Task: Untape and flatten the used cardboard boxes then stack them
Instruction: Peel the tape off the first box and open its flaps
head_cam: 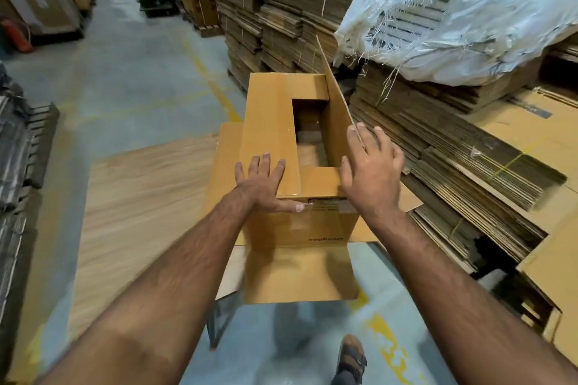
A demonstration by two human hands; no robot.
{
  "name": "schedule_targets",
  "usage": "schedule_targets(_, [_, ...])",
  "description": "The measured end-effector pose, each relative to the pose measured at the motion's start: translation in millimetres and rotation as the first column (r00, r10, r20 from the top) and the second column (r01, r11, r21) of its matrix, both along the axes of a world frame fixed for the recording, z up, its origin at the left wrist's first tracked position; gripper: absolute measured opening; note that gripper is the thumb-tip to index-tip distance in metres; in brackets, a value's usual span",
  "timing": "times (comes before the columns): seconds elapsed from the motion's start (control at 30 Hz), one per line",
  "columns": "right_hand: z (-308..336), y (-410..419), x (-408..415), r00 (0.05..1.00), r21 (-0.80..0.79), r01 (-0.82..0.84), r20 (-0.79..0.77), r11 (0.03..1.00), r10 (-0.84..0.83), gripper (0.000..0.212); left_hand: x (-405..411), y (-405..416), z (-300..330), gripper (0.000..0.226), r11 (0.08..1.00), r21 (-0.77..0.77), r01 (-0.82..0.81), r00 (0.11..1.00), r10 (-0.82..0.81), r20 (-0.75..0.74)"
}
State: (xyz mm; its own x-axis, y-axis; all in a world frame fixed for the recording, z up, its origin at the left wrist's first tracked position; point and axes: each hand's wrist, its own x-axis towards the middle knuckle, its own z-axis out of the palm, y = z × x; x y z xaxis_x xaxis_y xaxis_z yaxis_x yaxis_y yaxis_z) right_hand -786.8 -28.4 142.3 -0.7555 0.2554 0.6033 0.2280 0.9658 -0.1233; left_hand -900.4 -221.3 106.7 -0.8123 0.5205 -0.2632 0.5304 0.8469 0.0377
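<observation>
Both hands are on the cardboard box (pixel 291 166): left hand (pixel 266 184) lies flat, fingers spread, on the near flap; right hand (pixel 372 166) loosely open against the raised flap (pixel 336 103). Looks light, stiff-ish, bendy; I'd grab flap edges.

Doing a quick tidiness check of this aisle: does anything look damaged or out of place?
Yes. The white sack draped over the flattened stacks at right is torn, with frayed threads hanging and cardboard showing through the hole. The box under the hands just has one flap standing up.
</observation>
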Motion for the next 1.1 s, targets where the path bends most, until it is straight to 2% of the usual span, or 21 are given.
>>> schedule_targets(0.13, [5, 20, 7, 0.988, -0.151, 0.146, -0.022, 0.978, -0.151, 0.058, 7, 9, 4, 0.11, 0.988, 0.115, -0.104, 0.994, 0.107, -0.023])
schedule_targets(0.2, [7, 35, 12, 0.972, -0.239, 0.231, 0.015, 0.943, -0.234, 0.058, 7, 21, 8, 0.107, 0.965, 0.184, -0.189, 0.979, 0.2, -0.044])
schedule_targets(0.33, [0, 69, 29, 0.888, -0.245, 0.434, 0.275, 0.867, -0.367, 0.063, 10, 44, 11, 0.102, 0.954, 0.086, -0.287, 0.954, 0.292, -0.063])
schedule_targets(0.43, [-11, 84, 41, 0.785, -0.168, 0.535, 0.461, 0.828, -0.414, 0.064, 16, 48, 7, 0.086, 0.937, 0.147, -0.316, 0.937, 0.332, -0.109])
schedule_targets(0.5, [-17, 86, 47, 0.757, -0.108, 0.534, 0.503, 0.839, -0.417, 0.063, 17, 48, 10, 0.081, 0.931, 0.165, -0.326, 0.933, 0.344, -0.101])
schedule_targets(0.57, [-18, 84, 48, 0.763, -0.042, 0.497, 0.497, 0.867, -0.413, 0.063, 14, 49, 17, 0.08, 0.915, 0.185, -0.36, 0.928, 0.371, -0.027])
schedule_targets(0.67, [-11, 74, 40, 0.74, 0.114, 0.437, 0.518, 0.892, -0.428, 0.056, 5, 44, 40, 0.077, 0.839, 0.341, -0.423, 0.906, 0.395, 0.153])
schedule_targets(0.73, [-7, 69, 30, 0.719, 0.156, 0.402, 0.557, 0.902, -0.416, 0.045, -2, 32, 61, 0.066, 0.773, 0.44, -0.458, 0.888, 0.378, 0.261])
schedule_targets(0.83, [-3, 62, 14, 0.677, 0.164, 0.376, 0.624, 0.912, -0.391, 0.042, -11, 8, 93, 0.046, 0.766, 0.441, -0.467, 0.884, 0.4, 0.241])
schedule_targets(0.93, [-4, 51, 4, 0.663, 0.071, 0.332, 0.691, 0.941, -0.286, 0.04, -14, -13, 111, 0.028, 0.793, 0.41, -0.45, 0.89, 0.435, 0.136])
schedule_targets(1.0, [-11, 47, -1, 0.681, -0.103, 0.357, 0.709, 0.928, -0.184, 0.039, -12, -27, 116, 0.015, 0.785, 0.424, -0.452, 0.887, 0.445, 0.121])
schedule_targets(1.1, [-21, 45, -2, 0.705, -0.278, 0.386, 0.704, 0.88, -0.087, 0.037, -12, -54, 115, 0.02, 0.656, 0.506, -0.56, 0.824, 0.506, 0.255])
